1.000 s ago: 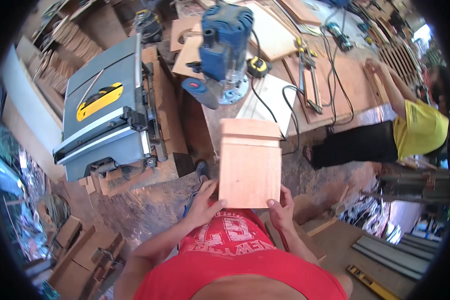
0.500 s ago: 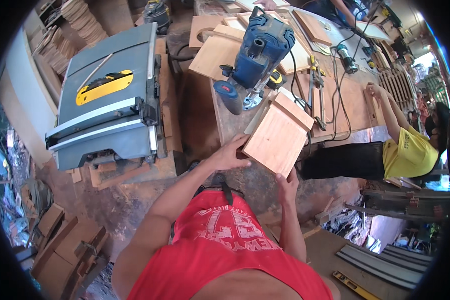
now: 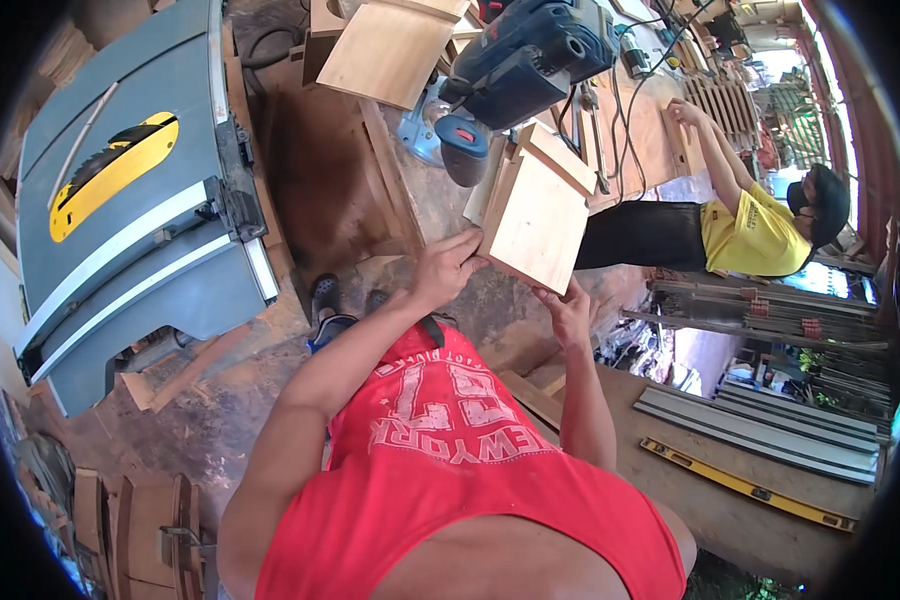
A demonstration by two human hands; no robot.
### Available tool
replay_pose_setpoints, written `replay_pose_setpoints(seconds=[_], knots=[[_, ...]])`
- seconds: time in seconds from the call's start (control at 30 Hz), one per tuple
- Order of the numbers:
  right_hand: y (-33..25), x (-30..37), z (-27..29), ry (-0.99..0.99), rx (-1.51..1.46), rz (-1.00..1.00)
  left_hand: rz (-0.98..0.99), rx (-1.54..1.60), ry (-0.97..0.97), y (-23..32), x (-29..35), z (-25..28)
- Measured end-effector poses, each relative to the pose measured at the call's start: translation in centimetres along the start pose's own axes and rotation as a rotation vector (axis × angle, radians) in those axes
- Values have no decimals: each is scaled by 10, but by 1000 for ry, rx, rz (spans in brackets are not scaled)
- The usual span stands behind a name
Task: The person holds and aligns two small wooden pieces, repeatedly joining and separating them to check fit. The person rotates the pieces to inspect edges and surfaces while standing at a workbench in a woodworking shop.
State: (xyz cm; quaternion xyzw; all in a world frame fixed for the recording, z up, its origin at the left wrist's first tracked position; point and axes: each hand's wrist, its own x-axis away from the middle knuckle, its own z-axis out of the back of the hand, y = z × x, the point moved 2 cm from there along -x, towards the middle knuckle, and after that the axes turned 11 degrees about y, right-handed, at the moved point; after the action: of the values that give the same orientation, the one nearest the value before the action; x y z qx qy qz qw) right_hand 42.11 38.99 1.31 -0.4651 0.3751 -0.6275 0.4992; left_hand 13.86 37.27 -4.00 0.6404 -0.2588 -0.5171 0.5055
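Note:
A light wooden panel (image 3: 538,228) with a raised strip across its far end is held in front of me. My left hand (image 3: 447,268) is closed on its left edge, thumb and fingers at the near-left side. At its lower right corner my right hand (image 3: 570,314) grips the near edge from beneath, with some fingers hidden under the wood. Just beyond the panel stands a blue plunge router (image 3: 530,70) with a round side handle (image 3: 463,150). The panel's far end lies close to the workbench edge.
To the left is a grey table saw (image 3: 120,230) with its blade in a yellow insert. A wide board (image 3: 390,55) lies on the bench, and black cables (image 3: 625,130) run across it. A person in a yellow shirt (image 3: 755,235) works at right. A yellow spirit level (image 3: 745,475) lies lower right.
My view has shifted, bringing the table saw further left and nearer. The panel stays in both hands, with a similar slant and a slightly higher place in the picture.

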Motion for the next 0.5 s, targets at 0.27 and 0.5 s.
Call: replay_pose_setpoints(seconds=[0.27,0.5], knots=[[-5,6,-7,43,-24,-53,-94,-5,51,-3,2,0],[-31,7,-11,23,134,-47,-195,17,79,-10,8,-1]])
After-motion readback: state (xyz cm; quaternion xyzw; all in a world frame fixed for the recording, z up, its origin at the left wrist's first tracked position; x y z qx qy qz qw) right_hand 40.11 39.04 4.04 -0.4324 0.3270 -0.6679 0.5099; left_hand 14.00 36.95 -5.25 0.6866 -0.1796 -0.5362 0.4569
